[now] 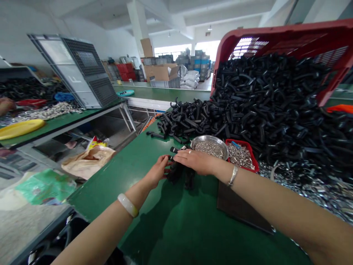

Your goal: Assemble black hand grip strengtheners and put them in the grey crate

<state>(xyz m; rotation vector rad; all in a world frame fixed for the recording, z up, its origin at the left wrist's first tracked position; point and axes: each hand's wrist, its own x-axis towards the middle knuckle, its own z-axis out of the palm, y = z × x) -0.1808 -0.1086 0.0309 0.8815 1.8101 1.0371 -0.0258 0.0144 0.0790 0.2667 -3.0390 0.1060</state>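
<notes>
Both hands meet over a small cluster of black curved plastic parts [189, 181] on the green tabletop. My left hand [158, 172] is at the cluster's left side, its fingers curled and the fingertips closed at the end of one black part [171, 158]. From the right, my right hand [197, 161] reaches across the top, fingers bent down over the parts and gripping among them. Another black end [174, 149] sticks out past its fingertips. The palms hide most of what is held. Just behind the right hand stands a round metal bowl [210, 137] of small metal pieces.
A red tray [256, 165] of metal pins adjoins the bowl. Black parts [248, 99] heap out of a tipped red crate [220, 48]. Shiny metal pieces [311, 187] lie at right, near a dark flat board [239, 208]. Another person's hand [6, 105] shows far left.
</notes>
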